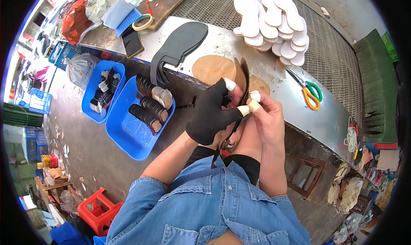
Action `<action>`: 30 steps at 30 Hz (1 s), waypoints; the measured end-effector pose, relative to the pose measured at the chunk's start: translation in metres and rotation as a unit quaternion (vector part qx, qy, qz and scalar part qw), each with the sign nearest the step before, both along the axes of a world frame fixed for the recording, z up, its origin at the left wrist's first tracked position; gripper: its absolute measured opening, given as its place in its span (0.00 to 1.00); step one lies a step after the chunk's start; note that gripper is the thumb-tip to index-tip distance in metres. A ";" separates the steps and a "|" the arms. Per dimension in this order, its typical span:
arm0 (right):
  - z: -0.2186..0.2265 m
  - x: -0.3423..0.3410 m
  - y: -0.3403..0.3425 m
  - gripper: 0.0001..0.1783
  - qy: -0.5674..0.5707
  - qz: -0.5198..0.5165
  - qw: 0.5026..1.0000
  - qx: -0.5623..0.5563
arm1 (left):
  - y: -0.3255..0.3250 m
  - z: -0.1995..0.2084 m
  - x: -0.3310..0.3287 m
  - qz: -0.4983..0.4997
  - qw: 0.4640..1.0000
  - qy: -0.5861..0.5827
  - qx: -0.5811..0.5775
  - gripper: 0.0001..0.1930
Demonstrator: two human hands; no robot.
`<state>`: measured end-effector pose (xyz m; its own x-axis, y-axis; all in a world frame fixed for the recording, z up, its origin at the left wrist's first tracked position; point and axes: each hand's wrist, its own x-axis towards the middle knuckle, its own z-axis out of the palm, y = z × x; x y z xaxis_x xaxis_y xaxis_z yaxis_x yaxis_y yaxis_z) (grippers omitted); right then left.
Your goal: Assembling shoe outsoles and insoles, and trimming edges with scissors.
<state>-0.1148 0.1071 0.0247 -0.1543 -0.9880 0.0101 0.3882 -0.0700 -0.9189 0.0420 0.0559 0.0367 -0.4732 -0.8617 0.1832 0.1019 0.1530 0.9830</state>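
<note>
My left hand (pixel 214 110), in a black glove with bare, white-wrapped fingertips, is closed on a thin, dark, curved shoe sole (pixel 245 76) seen nearly edge-on. From the other side my right hand (pixel 269 115), ungloved and with tape round its thumb and a fingertip, pinches the same piece. The thumbs meet close together at its near edge. Its lower end is partly hidden behind my fingers. Just beyond my hands, a round tan patch (pixel 213 68) lies on the metal bench (pixel 295 100). Black soles (pixel 182 41) overlap farther left, some hanging over the bench edge.
White insoles (pixel 284 24) are piled at the back. Scissors (pixel 311 94) with green and orange handles lie to the right. Blue tubs (pixel 128 138) with rows of small pieces stand at left. A phone (pixel 132 42), a tape roll (pixel 142 22) and a red stool (pixel 99 210) also show.
</note>
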 end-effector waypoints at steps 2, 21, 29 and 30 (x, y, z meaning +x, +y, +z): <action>0.001 -0.002 -0.002 0.06 -0.031 0.023 0.999 0.004 | -0.003 -0.002 0.003 -0.020 0.999 -0.033 -0.003 0.10; 0.007 -0.135 0.082 0.20 -0.069 -0.513 0.855 0.006 | -0.210 -0.026 0.127 0.124 0.990 -0.014 0.060 0.18; 0.029 -0.045 0.027 0.09 0.324 -0.410 0.852 -0.023 | -0.119 0.001 -0.009 -0.072 0.994 -0.065 -0.056 0.26; 0.028 -0.031 0.010 0.08 0.414 -0.345 0.840 -0.056 | -0.083 -0.020 -0.022 -0.124 0.987 0.050 -0.085 0.25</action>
<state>-0.1456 0.1172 0.0523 -0.5837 -0.6521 0.4839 -0.5505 -0.1203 -0.8261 0.0200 -0.0270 0.0168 -0.6380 -0.6740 0.3725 0.2527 0.2736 0.9280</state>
